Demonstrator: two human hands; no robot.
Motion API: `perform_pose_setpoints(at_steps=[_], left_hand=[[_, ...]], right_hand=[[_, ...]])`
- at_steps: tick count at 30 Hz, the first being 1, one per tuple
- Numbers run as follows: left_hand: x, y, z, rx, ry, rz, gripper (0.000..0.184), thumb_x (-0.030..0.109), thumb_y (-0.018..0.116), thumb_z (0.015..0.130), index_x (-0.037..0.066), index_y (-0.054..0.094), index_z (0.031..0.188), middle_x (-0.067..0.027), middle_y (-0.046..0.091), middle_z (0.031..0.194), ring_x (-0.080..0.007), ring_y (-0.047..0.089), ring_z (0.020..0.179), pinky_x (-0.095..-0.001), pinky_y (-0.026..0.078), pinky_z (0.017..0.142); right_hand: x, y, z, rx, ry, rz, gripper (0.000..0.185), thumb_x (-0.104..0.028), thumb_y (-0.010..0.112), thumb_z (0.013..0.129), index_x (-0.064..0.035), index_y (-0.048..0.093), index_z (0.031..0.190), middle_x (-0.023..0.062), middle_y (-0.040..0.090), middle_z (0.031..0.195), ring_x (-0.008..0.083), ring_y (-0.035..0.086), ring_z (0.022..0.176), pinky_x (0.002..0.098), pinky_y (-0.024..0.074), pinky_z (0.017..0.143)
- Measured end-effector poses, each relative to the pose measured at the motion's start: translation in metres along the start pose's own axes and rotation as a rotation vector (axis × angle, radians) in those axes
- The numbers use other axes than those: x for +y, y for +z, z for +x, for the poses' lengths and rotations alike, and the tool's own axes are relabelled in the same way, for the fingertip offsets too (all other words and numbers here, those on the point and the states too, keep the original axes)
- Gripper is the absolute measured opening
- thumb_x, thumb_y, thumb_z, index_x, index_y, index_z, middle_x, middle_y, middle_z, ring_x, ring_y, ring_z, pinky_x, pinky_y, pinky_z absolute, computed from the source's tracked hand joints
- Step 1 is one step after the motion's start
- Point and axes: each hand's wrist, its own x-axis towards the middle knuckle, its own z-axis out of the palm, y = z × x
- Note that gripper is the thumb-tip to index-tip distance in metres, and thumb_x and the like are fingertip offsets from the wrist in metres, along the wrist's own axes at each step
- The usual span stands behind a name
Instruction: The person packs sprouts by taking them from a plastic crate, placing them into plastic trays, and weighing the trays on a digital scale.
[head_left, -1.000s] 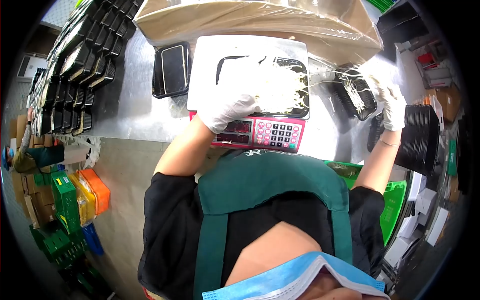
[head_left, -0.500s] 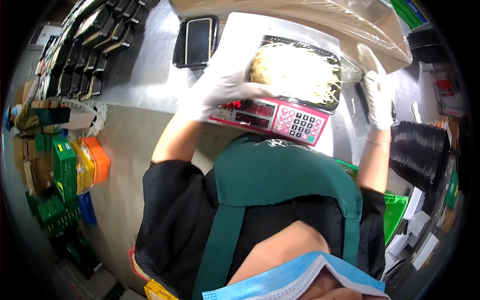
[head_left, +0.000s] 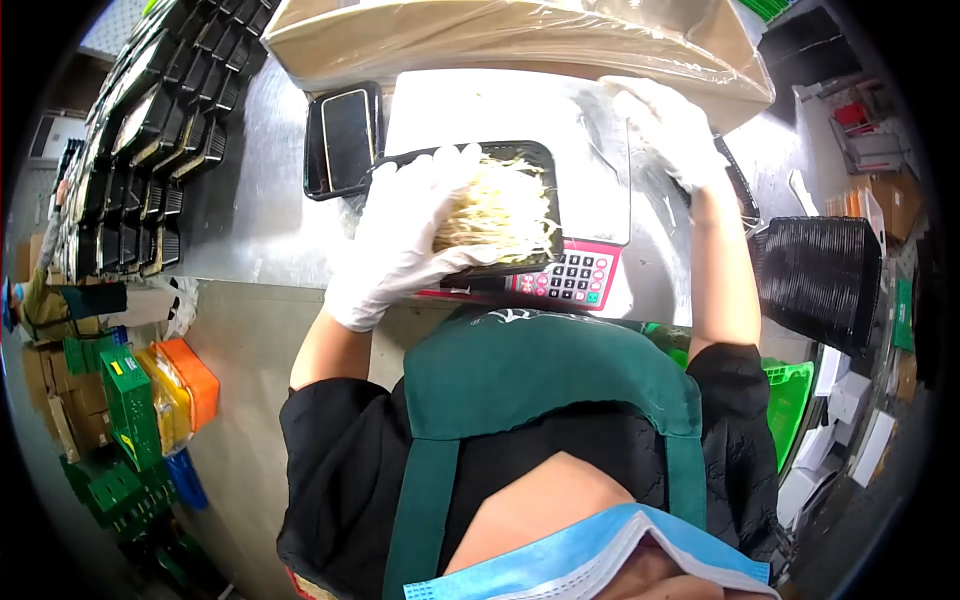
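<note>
A black plastic tray full of bean sprouts is in my gloved left hand, whose fingers lie over the sprouts and its near left side. The tray overlaps the left front of a weighing scale with a red keypad panel, hiding most of the display. My gloved right hand is over the right side of the scale, by the cardboard box. Its fingers are stretched out and nothing shows in them. Another black tray is partly hidden under the right wrist.
A plastic-lined cardboard box stands behind the scale. A phone lies in a black tray at left. Filled trays are stacked far left; nested black trays stand at right. Another person is at the far left.
The tray of sprouts has moved left and toward me off the middle of the scale, with my left hand now on it. My right hand has moved left toward the box. The whole view has shifted.
</note>
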Motion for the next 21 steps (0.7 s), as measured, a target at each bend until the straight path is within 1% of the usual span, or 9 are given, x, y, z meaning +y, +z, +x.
perform_pose_setpoints(at_steps=[1,4,6,8,12,16,18,19,21], left_hand=[[-0.001,-0.003,0.001,-0.022,-0.013,0.006,0.079,0.038,0.074,0.07,0.004,0.042,0.134,-0.0174,0.049,0.13,-0.0321,0.046,0.119,-0.0422,0.031,0.096],[-0.006,-0.006,0.003,-0.013,-0.018,0.021,0.089,0.044,0.074,0.068,0.002,0.037,0.138,-0.0171,0.047,0.132,-0.0304,0.047,0.116,-0.0406,0.032,0.093],[-0.003,-0.007,0.008,-0.035,-0.036,0.046,0.09,0.046,0.073,0.068,0.001,0.038,0.137,-0.0177,0.049,0.129,-0.0299,0.049,0.108,-0.0407,0.032,0.092],[-0.004,-0.007,0.013,-0.043,-0.034,0.047,0.091,0.048,0.072,0.066,0.001,0.038,0.136,-0.0181,0.048,0.128,-0.0304,0.048,0.107,-0.0412,0.033,0.091],[-0.005,-0.004,0.026,-0.042,-0.042,0.018,0.092,0.05,0.072,0.065,0.004,0.038,0.136,-0.0174,0.047,0.127,-0.0319,0.048,0.107,-0.0441,0.034,0.093],[-0.003,0.004,0.042,-0.076,-0.04,-0.028,0.093,0.05,0.073,0.064,0.005,0.038,0.137,-0.0162,0.047,0.126,-0.0332,0.047,0.11,-0.0479,0.032,0.096],[0.001,0.007,0.054,-0.116,-0.052,-0.031,0.09,0.053,0.071,0.065,0.007,0.039,0.135,-0.016,0.046,0.127,-0.0344,0.047,0.112,-0.0477,0.032,0.095],[0.002,0.009,0.058,-0.102,-0.025,-0.024,0.09,0.054,0.071,0.064,0.006,0.042,0.134,-0.0155,0.048,0.124,-0.0334,0.047,0.111,-0.0455,0.033,0.094],[0.006,0.01,0.069,-0.09,0.002,-0.054,0.089,0.054,0.071,0.063,0.006,0.044,0.133,-0.0147,0.049,0.122,-0.0328,0.048,0.109,-0.0435,0.033,0.094]], right_hand=[[0.014,0.007,0.005,-0.156,0.018,-0.035,0.044,-0.026,0.061,0.084,-0.0082,0.055,0.125,0.01,0.064,0.112,0.0186,0.061,0.095,0.0292,0.0475,0.085],[0.044,0.048,0.004,0.007,-0.361,-0.58,0.043,-0.034,0.056,0.085,-0.0106,0.056,0.121,0.0151,0.064,0.1,0.032,0.062,0.091,0.0392,0.0481,0.083],[0.042,0.058,0.001,0.006,0.102,-0.604,0.035,-0.03,0.056,0.085,-0.01,0.06,0.114,0.0161,0.064,0.101,0.0327,0.061,0.095,0.0398,0.0478,0.083],[0.054,0.029,-0.005,-0.01,-0.028,-0.655,0.028,-0.028,0.057,0.086,-0.0087,0.063,0.105,0.0165,0.064,0.1,0.0331,0.061,0.093,0.0393,0.048,0.082],[0.098,-0.077,-0.001,0.386,-0.014,-0.551,0.019,-0.02,0.057,0.088,-0.0053,0.063,0.098,0.0135,0.066,0.091,0.0294,0.062,0.088,0.0367,0.0484,0.08],[0.115,-0.144,0.029,0.113,0.37,-0.776,0.029,-0.038,0.063,0.083,-0.0097,0.067,0.087,0.0153,0.065,0.082,0.0315,0.063,0.078,0.0386,0.0487,0.075],[0.057,-0.138,0.069,0.239,0.333,-0.795,0.036,-0.045,0.055,0.087,-0.0114,0.068,0.088,0.014,0.065,0.081,0.0324,0.063,0.078,0.0392,0.0478,0.072],[0.049,-0.13,0.089,0.344,0.07,-0.805,0.036,-0.045,0.054,0.088,-0.0115,0.067,0.092,0.0128,0.066,0.086,0.0321,0.062,0.081,0.0389,0.0474,0.073],[0.051,-0.116,0.147,0.28,-0.025,-0.741,0.027,-0.033,0.051,0.089,-0.0151,0.063,0.106,0.0145,0.065,0.099,0.0342,0.06,0.093,0.0405,0.0464,0.08]])
